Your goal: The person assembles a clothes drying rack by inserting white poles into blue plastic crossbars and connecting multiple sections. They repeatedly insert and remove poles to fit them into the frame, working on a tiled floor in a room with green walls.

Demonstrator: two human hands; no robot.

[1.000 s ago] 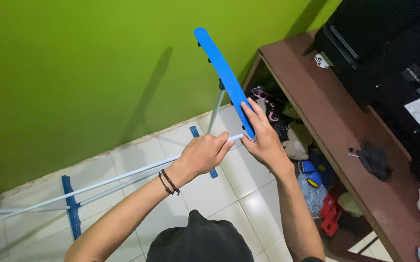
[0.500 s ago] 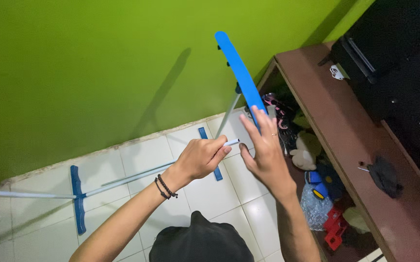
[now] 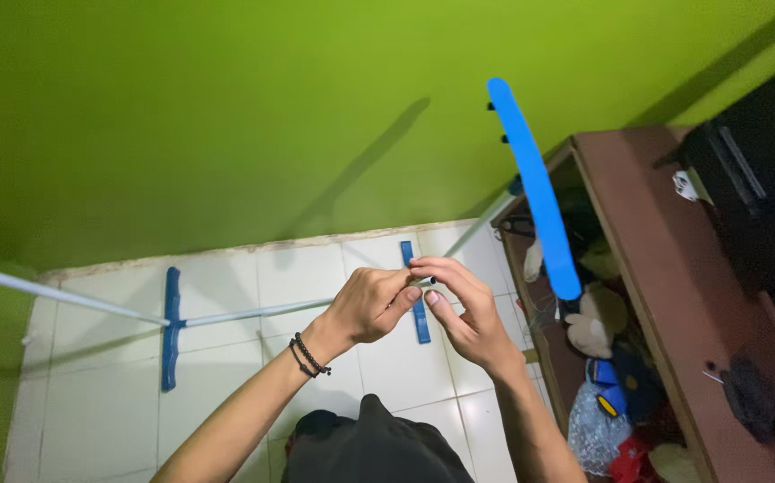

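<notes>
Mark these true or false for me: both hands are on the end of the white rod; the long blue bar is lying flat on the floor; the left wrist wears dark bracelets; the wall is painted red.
1. Both hands meet at the end of the white rod. True: the left hand grips it and the right hand fingers its tip.
2. The long blue bar lies flat on the floor. False: it is raised, in front of the wall.
3. The left wrist wears dark bracelets. True.
4. The wall is red. False: it is green.
</notes>
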